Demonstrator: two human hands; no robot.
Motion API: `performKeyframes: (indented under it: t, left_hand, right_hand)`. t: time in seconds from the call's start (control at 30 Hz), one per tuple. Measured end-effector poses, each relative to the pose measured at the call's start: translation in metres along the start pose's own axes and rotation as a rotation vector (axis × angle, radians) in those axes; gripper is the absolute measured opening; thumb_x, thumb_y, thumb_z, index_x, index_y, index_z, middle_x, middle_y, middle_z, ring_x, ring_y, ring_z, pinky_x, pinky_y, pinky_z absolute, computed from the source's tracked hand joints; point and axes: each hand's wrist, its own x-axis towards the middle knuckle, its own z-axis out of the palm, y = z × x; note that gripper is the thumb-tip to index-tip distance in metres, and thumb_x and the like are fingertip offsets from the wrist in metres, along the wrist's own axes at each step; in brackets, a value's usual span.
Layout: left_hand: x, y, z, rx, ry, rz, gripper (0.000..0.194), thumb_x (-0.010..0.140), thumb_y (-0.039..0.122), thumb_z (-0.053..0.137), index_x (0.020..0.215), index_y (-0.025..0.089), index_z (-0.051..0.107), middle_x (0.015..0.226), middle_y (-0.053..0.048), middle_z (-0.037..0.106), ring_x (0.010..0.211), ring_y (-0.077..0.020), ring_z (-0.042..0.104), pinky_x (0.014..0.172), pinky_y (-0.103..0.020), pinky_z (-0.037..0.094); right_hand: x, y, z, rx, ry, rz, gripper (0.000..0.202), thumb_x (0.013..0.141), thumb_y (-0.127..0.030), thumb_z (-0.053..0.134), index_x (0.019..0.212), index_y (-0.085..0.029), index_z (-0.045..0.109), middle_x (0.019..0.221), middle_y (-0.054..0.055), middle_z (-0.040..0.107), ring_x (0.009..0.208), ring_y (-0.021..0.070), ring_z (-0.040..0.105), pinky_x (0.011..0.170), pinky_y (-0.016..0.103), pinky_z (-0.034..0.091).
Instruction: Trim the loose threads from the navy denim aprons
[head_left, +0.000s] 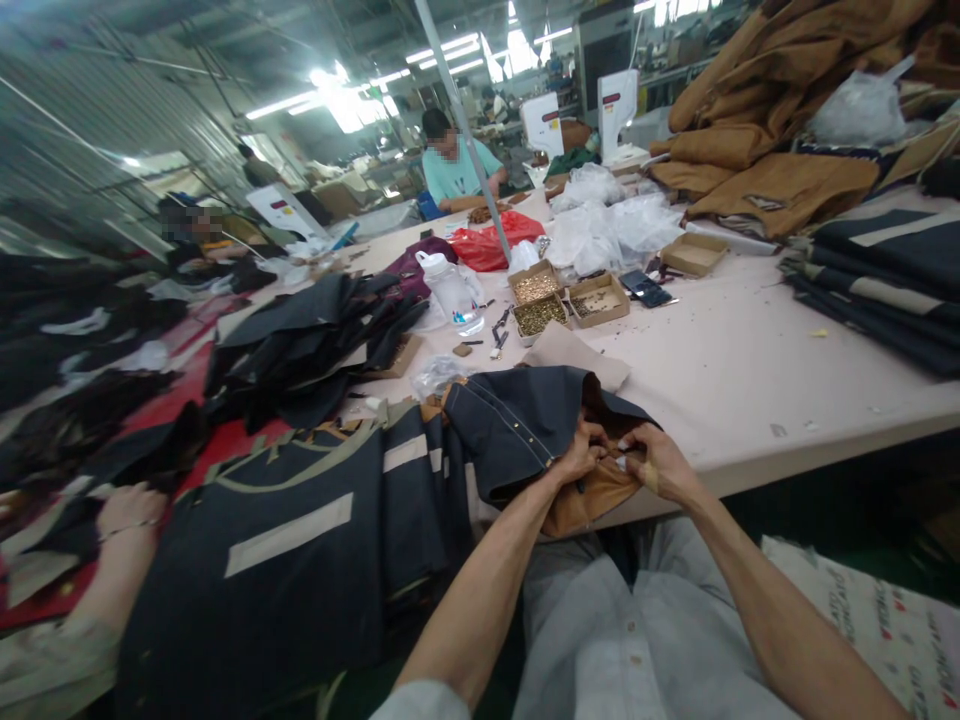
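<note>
A dark navy garment piece (517, 415) with a tan-brown inside and a row of small metal studs lies at the table's front edge, its open end toward me. My left hand (581, 455) reaches into that opening, fingers curled and closed on the cloth. At the opening's right side my right hand (654, 465) pinches the edge of the brown lining (592, 500). A wrap of tape shows on one of its fingers. Something small and whitish shows by the right fingertips, too small to name. Folds hide part of the left fingers.
Small boxes of metal fittings (540, 318), a white jug (448, 285) and a phone (646, 289) stand beyond the garment. Stacked navy pieces (300, 530) hang over the left edge; brown garments (787, 190) pile at right. A co-worker's hand (131, 510) is at far left; another person sits opposite.
</note>
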Motion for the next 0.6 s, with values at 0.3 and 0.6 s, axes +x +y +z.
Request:
performKeyframes:
  t: [0.3, 0.6]
  left_hand:
    - [0.013, 0.022, -0.017, -0.021, -0.075, -0.019, 0.007, 0.074, 0.017, 0.064, 0.078, 0.013, 0.069, 0.079, -0.003, 0.067, 0.078, -0.0164, 0.059, 0.076, -0.028, 0.043]
    - [0.033, 0.022, -0.018, -0.123, -0.162, -0.298, 0.014, 0.064, 0.019, 0.076, 0.074, 0.01, 0.077, 0.064, -0.004, 0.067, 0.057, -0.0139, 0.054, 0.06, -0.027, 0.044]
  right_hand:
    - [0.003, -0.003, 0.0, 0.029, -0.034, 0.0, 0.013, 0.08, -0.031, 0.063, 0.077, -0.02, 0.069, 0.106, 0.008, 0.065, 0.102, 0.026, 0.06, 0.091, 0.037, 0.046]
    - [0.014, -0.002, 0.003, -0.049, -0.024, 0.138, 0.014, 0.072, -0.028, 0.064, 0.061, -0.019, 0.063, 0.108, 0.009, 0.069, 0.092, 0.0241, 0.063, 0.081, 0.034, 0.047]
